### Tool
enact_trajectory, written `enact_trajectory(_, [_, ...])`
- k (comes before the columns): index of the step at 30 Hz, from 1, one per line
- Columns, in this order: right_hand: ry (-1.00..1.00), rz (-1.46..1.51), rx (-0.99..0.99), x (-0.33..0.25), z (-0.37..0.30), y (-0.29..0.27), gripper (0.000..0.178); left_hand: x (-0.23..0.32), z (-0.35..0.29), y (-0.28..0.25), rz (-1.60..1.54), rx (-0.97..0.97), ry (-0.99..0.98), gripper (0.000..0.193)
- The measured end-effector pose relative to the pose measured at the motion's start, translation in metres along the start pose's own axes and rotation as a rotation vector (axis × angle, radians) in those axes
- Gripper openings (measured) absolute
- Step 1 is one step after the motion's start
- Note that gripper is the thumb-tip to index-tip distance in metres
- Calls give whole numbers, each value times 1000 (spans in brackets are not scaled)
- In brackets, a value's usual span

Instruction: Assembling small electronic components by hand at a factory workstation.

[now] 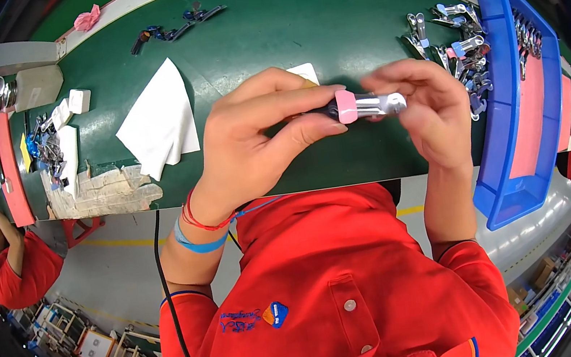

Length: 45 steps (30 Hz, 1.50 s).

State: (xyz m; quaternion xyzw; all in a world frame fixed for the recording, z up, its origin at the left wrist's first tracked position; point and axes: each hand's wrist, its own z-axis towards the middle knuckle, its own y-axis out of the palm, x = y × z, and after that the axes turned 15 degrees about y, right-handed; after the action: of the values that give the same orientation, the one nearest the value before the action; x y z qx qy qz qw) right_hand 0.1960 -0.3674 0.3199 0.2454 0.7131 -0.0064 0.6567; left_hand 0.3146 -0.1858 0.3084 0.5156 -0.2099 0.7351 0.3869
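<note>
In front of my chest, my left hand (249,129) pinches the dark end of a small silver-and-black handheld piece with a pink band (347,106) between thumb and fingers. Its shiny silver end points right. Around that end curves my right hand (432,103), fingers apart and fingertips slightly blurred. Whether the right thumb touches the silver tip, I cannot tell. Similar silver-and-black pieces (468,47) lie in a loose pile on the green table to the right. A white cloth (164,122) lies left of my left hand.
A blue tray (505,104) with a pink lining holds more pieces at the table's right end. Dark pieces (177,31) lie at the back. Small parts (43,143), white blocks (79,100) and a container (39,87) sit at left. A black cable (161,269) hangs before me. Co-workers sit at both sides.
</note>
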Motion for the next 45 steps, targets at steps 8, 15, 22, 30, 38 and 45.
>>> enact_trajectory(8, [418, -129, -138, -10, -5, -14, 19, 0, 9, -5, 443, -188, 488, 37])
enact_trajectory(15, [391, -30, -202, -4, 1, -21, 19, -1, 7, -5, 447, -215, 532, 38])
enact_trajectory(22, [419, -52, -245, -4, 1, -24, 18, -3, 4, -5, 437, -220, 518, 39])
enact_trajectory(30, [454, -105, -311, -7, 2, -22, 22, 2, 7, -8, 408, -253, 497, 37])
enact_trajectory(38, [547, -295, -465, -17, 5, -26, 30, 6, 5, -11, 312, -360, 373, 33])
enact_trajectory(45, [424, -387, -442, -11, 3, -26, 29, 12, 8, -14, 357, -399, 356, 33])
